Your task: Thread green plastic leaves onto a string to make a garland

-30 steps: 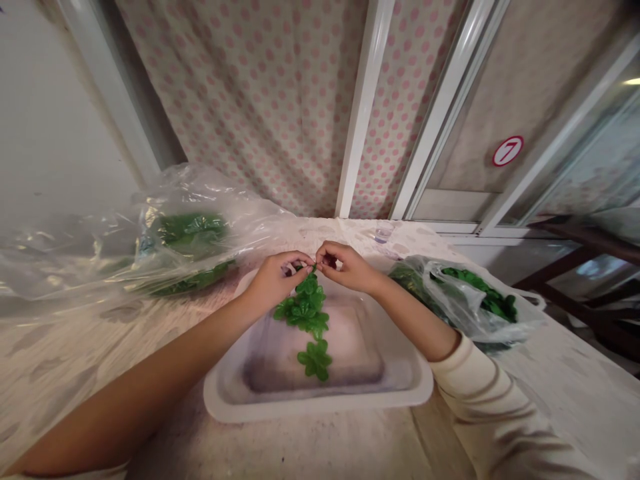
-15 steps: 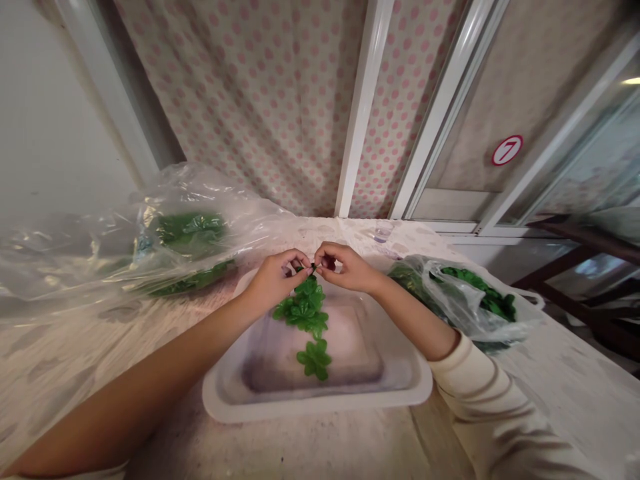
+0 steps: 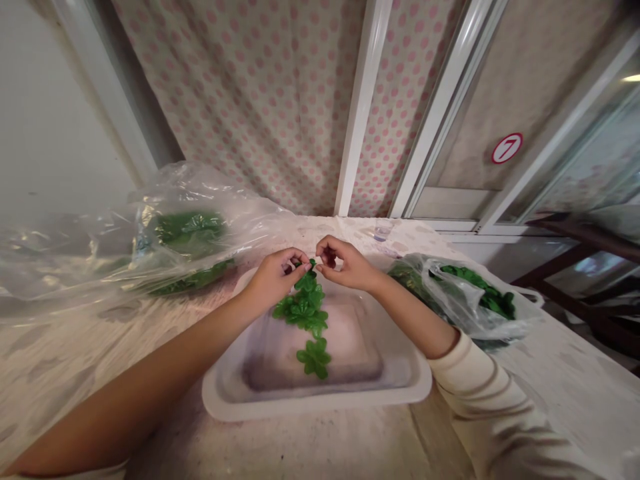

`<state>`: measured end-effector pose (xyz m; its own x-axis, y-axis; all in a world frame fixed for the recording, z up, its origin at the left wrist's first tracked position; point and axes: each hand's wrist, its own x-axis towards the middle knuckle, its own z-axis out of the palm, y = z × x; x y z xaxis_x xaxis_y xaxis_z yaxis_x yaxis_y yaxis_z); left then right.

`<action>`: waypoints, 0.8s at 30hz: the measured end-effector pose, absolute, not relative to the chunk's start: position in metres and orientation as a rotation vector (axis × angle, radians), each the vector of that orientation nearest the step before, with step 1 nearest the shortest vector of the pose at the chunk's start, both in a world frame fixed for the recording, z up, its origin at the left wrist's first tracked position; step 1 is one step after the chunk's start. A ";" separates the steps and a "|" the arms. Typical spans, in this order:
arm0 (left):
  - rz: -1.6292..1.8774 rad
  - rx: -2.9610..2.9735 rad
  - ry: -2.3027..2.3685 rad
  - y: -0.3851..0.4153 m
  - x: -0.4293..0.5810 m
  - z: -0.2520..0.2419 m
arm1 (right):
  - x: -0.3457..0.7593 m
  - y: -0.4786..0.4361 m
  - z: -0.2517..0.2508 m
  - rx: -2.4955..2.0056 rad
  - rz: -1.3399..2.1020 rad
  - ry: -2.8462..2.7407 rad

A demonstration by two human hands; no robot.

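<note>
- Polka-dot curtain hangs behind white window frames in the head view, with a round red-and-white sign reading 7 on the right.
- Below it stands a table with a pale patterned cloth, bearing a white tray at its middle.
- Over the tray's far part, the person's left hand has thumb and forefinger pinched together on a small green piece.
- Just beside it, the right hand is loosely curled, its thumb and forefinger slightly parted; whether they touch the piece cannot be told.
- Green leaf-like pieces overlap in a cluster in the tray, just below the 2 hands.
- Nearer the person, 1 lobed green piece lies flat; whether it joins the cluster is unclear.
- To the left of the tray, a large clear bag covers more green pieces.
- To its right sits a smaller plastic bag, dark green pieces showing at its opening.
- Beyond the right hand, near the table's far edge, is a small clear cup.
- On the right arm, a cream sleeve is pushed up.
</note>
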<state>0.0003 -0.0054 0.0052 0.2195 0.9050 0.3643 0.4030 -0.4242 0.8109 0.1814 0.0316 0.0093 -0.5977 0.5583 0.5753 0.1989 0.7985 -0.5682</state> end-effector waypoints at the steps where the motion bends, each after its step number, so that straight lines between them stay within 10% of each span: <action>1: 1.151 1.934 1.203 -0.005 0.000 0.005 | 0.181 0.032 0.010 -0.546 0.567 -2.192; 24: 1.109 1.898 1.168 -0.006 0.000 0.003 | 0.180 0.035 0.011 -0.580 0.470 -2.316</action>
